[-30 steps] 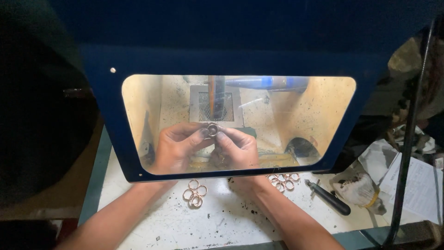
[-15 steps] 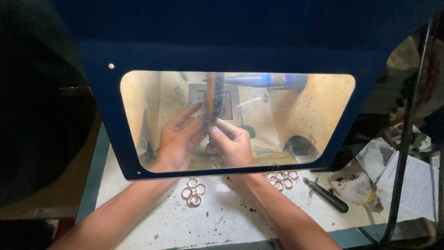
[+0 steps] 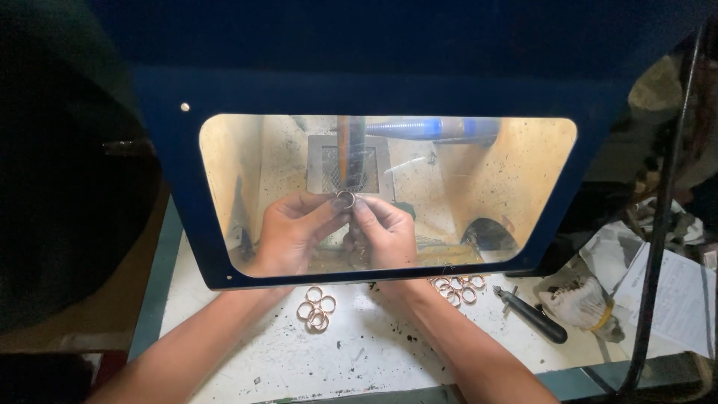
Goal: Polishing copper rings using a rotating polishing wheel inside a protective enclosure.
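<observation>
Behind the clear window of a dark blue hood (image 3: 187, 224), my left hand (image 3: 292, 232) and my right hand (image 3: 383, 233) meet at the fingertips. Together they pinch a small metal ring (image 3: 345, 198), held up against the lower end of an upright spindle-like tool (image 3: 350, 153). A blue tube (image 3: 430, 129) lies across the top of the lit chamber.
On the speckled white bench (image 3: 299, 359), a cluster of several copper-coloured rings (image 3: 315, 307) lies by my left forearm. Another such cluster (image 3: 458, 287) lies by my right. A black-handled tool (image 3: 532, 316), a worn glove (image 3: 580, 299) and papers (image 3: 677, 299) lie at the right.
My hands rose toward the upright tool half a second ago, with the left fingers spread. Now they have come back down slightly and both pinch the ring at the tool's tip.
</observation>
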